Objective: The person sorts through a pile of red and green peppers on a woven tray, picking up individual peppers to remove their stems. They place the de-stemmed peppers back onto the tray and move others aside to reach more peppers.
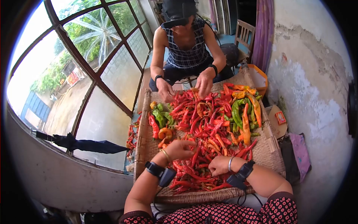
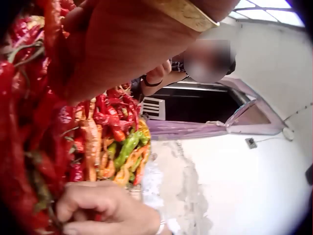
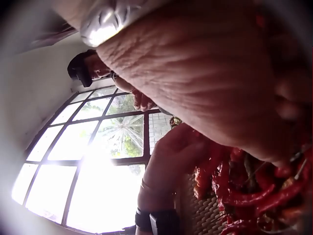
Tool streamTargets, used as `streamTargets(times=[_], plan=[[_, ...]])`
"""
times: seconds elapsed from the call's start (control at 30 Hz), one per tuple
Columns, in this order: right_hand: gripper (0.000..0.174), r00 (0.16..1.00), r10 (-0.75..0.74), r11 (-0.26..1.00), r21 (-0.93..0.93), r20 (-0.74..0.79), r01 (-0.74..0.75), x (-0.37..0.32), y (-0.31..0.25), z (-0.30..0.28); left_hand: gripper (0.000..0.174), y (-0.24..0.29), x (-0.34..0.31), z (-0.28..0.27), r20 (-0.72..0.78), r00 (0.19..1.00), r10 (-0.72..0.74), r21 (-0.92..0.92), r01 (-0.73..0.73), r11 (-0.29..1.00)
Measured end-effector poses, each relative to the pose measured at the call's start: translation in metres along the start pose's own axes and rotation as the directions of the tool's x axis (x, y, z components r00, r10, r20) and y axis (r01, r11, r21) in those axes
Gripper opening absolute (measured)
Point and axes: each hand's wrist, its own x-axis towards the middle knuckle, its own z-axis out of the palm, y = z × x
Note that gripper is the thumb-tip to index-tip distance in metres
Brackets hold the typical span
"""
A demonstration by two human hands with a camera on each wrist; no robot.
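Red chili peppers (image 1: 203, 127) lie heaped across a woven tray (image 1: 274, 153). My left hand (image 1: 179, 150), with a gold bangle, reaches over the near left part of the heap, fingers pointing right. In the left wrist view a red pepper (image 2: 52, 24) stands close by its fingers, but I cannot tell whether they grip it. To the right, my right hand (image 1: 220, 164) is down at the heap, palm lowered. Its fingers are curled in the left wrist view, and a bit of red pepper (image 2: 98, 216) shows between them.
Across the tray sits another person (image 1: 188, 48), both hands at the far peppers. Green peppers (image 1: 159, 116) lie at the tray's left; green and orange ones (image 1: 246, 119) at its right. A folded umbrella (image 1: 89, 145) rests along the window sill. Cardboard boxes (image 1: 276, 121) stand by the wall.
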Motion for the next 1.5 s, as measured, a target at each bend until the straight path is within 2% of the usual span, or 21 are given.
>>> streamTargets(times=[0.07, 0.13, 0.17, 0.2, 0.27, 0.3, 0.33, 0.37, 0.43, 0.53, 0.67, 0.77, 0.83, 0.9, 0.97, 1.07, 1.1, 1.17, 1.27, 1.4, 1.5], plan=[[0.016, 1.000, -0.001, 1.000, 0.008, -0.003, 0.001, 0.002, 0.002, 0.000, 0.032, 0.027, -0.011, -0.013, 0.024, 0.998, 0.050, -0.383, -0.037, 0.923], [0.016, 0.995, -0.061, 0.996, 0.062, -0.073, 0.066, -0.002, 0.001, -0.002, 0.034, 0.037, -0.010, -0.016, -0.258, 0.964, 0.073, -0.548, -0.208, 0.810], [0.016, 0.983, -0.117, 0.986, 0.103, -0.145, 0.132, -0.005, -0.001, -0.006, 0.037, 0.016, -0.001, -0.024, -0.334, 0.914, 0.229, -0.554, -0.387, 0.737], [0.016, 0.983, -0.117, 0.986, 0.104, -0.143, 0.133, -0.009, -0.003, -0.009, 0.037, 0.015, 0.000, -0.020, -0.335, 0.914, 0.227, -0.555, -0.387, 0.736], [0.016, 0.962, 0.008, 0.857, 0.498, -0.273, 0.134, -0.019, -0.011, -0.019, 0.037, 0.015, 0.005, -0.010, -0.576, 0.785, 0.227, -0.274, -0.447, 0.852], [0.014, 0.944, 0.054, 0.755, 0.633, -0.324, 0.174, -0.023, -0.016, -0.024, 0.038, 0.010, 0.005, -0.010, -0.409, 0.842, 0.352, -0.124, -0.433, 0.893], [0.013, 0.907, 0.109, 0.660, 0.712, -0.407, 0.240, -0.023, -0.016, -0.025, 0.038, 0.005, 0.005, 0.003, -0.350, 0.917, 0.190, -0.254, -0.288, 0.923], [0.013, 0.872, 0.152, 0.629, 0.726, -0.465, 0.278, -0.022, -0.015, -0.025, 0.040, 0.003, 0.002, 0.009, -0.117, 0.984, 0.133, -0.279, -0.162, 0.947], [0.013, 0.828, 0.191, 0.609, 0.725, -0.528, 0.322, -0.020, -0.009, -0.028, 0.037, 0.008, -0.001, 0.031, 0.105, 0.988, 0.113, -0.298, -0.077, 0.951], [0.014, 0.787, 0.258, 0.647, 0.705, -0.561, 0.290, -0.017, -0.005, -0.023, 0.028, 0.005, 0.003, 0.048, 0.250, 0.968, 0.032, -0.186, 0.016, 0.982], [0.014, 0.792, 0.247, 0.607, 0.726, -0.559, 0.323, -0.017, -0.008, -0.022, 0.022, -0.002, 0.005, 0.048, 0.212, 0.977, -0.022, -0.259, 0.078, 0.963], [0.012, 0.797, 0.254, 0.640, 0.713, -0.548, 0.286, -0.020, -0.006, -0.027, 0.020, 0.002, 0.004, 0.032, 0.011, 0.998, 0.069, -0.082, -0.068, 0.994], [0.011, 0.783, 0.240, 0.671, 0.681, -0.573, 0.293, -0.017, 0.008, -0.028, 0.016, -0.005, 0.006, 0.010, -0.336, 0.896, 0.292, 0.329, -0.179, 0.927], [0.010, 0.682, 0.395, 0.546, 0.754, -0.616, 0.365, -0.026, 0.009, -0.041, 0.015, -0.018, 0.007, -0.020, -0.545, 0.732, 0.410, 0.554, -0.053, 0.831], [0.015, 0.503, 0.553, 0.296, 0.721, -0.664, 0.626, -0.029, 0.021, -0.048, 0.018, -0.034, 0.005, -0.045, -0.653, 0.692, 0.307, 0.537, 0.136, 0.833], [0.043, 0.329, 0.730, 0.216, 0.658, -0.599, 0.721, -0.032, 0.026, -0.052, 0.033, -0.056, 0.003, -0.057, -0.710, 0.637, 0.301, 0.611, 0.345, 0.712], [0.043, 0.333, 0.728, 0.216, 0.661, -0.599, 0.718, -0.030, 0.025, -0.050, 0.033, -0.053, 0.000, -0.055, -0.714, 0.635, 0.297, 0.607, 0.349, 0.714], [0.048, 0.519, 0.659, 0.213, 0.797, -0.544, 0.565, -0.026, 0.022, -0.040, 0.045, -0.045, -0.003, -0.050, -0.670, 0.721, 0.180, 0.624, 0.414, 0.663], [0.048, 0.636, 0.477, 0.353, 0.794, -0.607, 0.494, -0.014, 0.013, -0.031, 0.050, -0.062, 0.004, -0.050, -0.667, 0.719, 0.196, 0.670, 0.464, 0.580], [0.036, 0.692, 0.425, 0.462, 0.797, -0.584, 0.389, -0.010, 0.007, -0.026, 0.040, -0.062, 0.001, -0.055, -0.644, 0.731, 0.225, 0.694, 0.435, 0.573], [0.027, 0.671, 0.452, 0.518, 0.786, -0.587, 0.338, -0.011, 0.007, -0.024, 0.017, -0.066, 0.001, -0.059, -0.696, 0.653, 0.300, 0.648, 0.390, 0.654]])
